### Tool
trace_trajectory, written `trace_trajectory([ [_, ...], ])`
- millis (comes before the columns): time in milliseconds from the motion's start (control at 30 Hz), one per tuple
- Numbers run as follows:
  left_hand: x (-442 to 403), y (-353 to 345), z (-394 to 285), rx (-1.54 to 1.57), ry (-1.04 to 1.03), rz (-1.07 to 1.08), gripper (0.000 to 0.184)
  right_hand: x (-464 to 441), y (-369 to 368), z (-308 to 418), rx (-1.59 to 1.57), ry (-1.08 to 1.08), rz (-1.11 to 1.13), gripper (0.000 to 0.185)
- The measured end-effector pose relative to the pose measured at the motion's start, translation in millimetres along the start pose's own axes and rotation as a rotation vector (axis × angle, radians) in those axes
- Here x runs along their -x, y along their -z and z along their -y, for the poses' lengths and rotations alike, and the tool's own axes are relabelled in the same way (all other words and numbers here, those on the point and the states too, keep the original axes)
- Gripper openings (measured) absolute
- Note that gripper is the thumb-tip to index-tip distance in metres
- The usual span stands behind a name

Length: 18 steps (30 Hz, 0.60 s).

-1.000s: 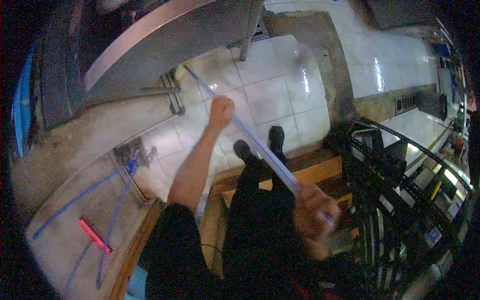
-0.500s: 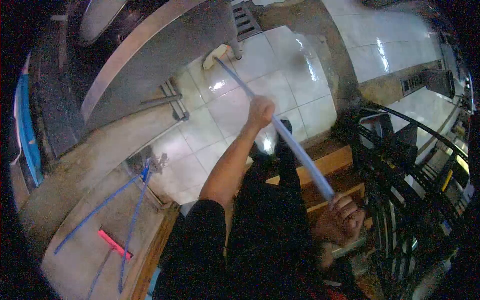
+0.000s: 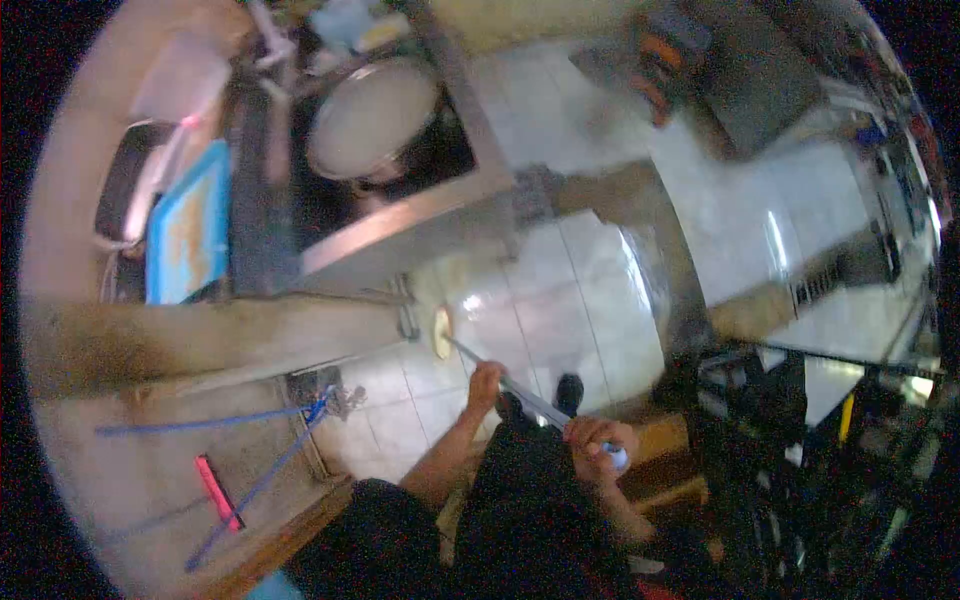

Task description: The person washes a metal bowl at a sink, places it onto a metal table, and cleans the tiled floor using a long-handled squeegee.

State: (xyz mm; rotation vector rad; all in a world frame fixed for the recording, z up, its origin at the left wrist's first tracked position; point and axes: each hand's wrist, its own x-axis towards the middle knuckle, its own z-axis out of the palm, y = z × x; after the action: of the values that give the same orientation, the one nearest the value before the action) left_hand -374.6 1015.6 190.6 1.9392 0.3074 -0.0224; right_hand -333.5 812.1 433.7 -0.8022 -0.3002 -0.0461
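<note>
A pole (image 3: 540, 408) with a pale oblong head (image 3: 442, 333) slants across in front of me; whether that head is a brush or a mop I cannot make out. It rests on the white tiled floor (image 3: 550, 300), close to a grey metal leg (image 3: 406, 312). My left hand (image 3: 487, 388) is closed around the lower part of the pole. Near the top, my right hand (image 3: 600, 445) grips it, and the rounded pole end sticks out past the fingers. My dark shoes are just beyond the pole.
Ahead to the left stands a metal-edged stove (image 3: 410, 225) with a large pan (image 3: 375, 118). A pink squeegee (image 3: 218, 492) and blue poles (image 3: 215, 420) lie at left. Black racks (image 3: 770, 470) crowd the right side, and wooden steps (image 3: 660, 440) are by my legs.
The pale head has moved along the tiles toward the metal leg at left. Both hands have shifted with the pole, and my view has tilted up to show more of the stove.
</note>
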Motion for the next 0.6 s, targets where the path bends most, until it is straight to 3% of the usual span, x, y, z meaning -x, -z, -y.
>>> trace_trajectory([
  [33, 5.9, 6.0, -25.0, 0.121, -0.041, -0.076, 0.031, -16.1, -21.7, 7.7, 0.030, -0.028, -0.113, 0.015],
  [67, 11.8, 11.6, -51.8, 0.222, -0.178, -0.109, 0.034, -26.0, -24.1, 7.1, 0.044, -0.088, -0.047, 0.017],
  [133, 20.5, 29.6, -120.2, 0.098, -0.374, -0.168, 0.042, -59.1, -60.0, 18.4, 0.138, -0.062, 0.271, 0.017],
  [200, 23.5, 53.8, -153.9, 0.005, -0.263, -0.231, 0.042, -75.7, -87.7, 13.7, 0.328, 0.067, 0.564, 0.020],
  [267, 26.8, 81.5, -165.5, -0.097, -0.232, -0.254, 0.040, -91.9, -121.7, -1.8, 0.295, -0.035, 0.792, 0.021],
  [300, 24.7, 97.9, -170.8, -0.167, -0.271, -0.254, 0.039, -106.3, -154.3, -1.0, 0.355, -0.221, 0.794, 0.021],
  [333, 19.9, 119.2, -179.1, -0.350, -0.317, -0.542, 0.033, -118.7, -167.1, -33.7, 0.505, -0.108, 0.953, 0.022],
  [367, 7.7, 120.3, -74.9, -0.241, 0.024, -0.607, 0.028, -123.8, -179.3, -50.6, 0.538, -0.102, 0.871, 0.025],
  [400, -4.4, 153.4, -69.8, -0.019, -0.013, -0.651, 0.023, -125.6, -188.5, -62.6, 0.576, -0.094, 0.772, 0.028],
  [433, -20.1, 180.9, -61.0, -0.115, 0.016, -0.857, 0.028, -127.9, -189.1, -70.4, 0.620, -0.089, 0.665, 0.031],
  [467, -27.6, 210.5, -17.8, -0.309, 0.020, -0.879, 0.028, -127.3, -171.2, -80.7, 0.722, -0.133, 0.671, 0.040],
  [500, -27.8, 243.1, -80.1, -0.135, 0.331, -0.766, 0.030, -121.5, -147.3, -90.7, 0.857, -0.200, 0.667, 0.040],
  [533, -37.9, 264.7, -21.8, -0.207, 0.177, -0.887, 0.031, -112.5, -115.0, -102.1, 0.984, -0.264, 0.658, 0.041],
  [600, -65.2, 309.2, 47.9, -0.553, 0.406, -0.906, 0.033, -80.5, -25.2, -118.8, 1.271, -0.329, 0.708, 0.046],
])
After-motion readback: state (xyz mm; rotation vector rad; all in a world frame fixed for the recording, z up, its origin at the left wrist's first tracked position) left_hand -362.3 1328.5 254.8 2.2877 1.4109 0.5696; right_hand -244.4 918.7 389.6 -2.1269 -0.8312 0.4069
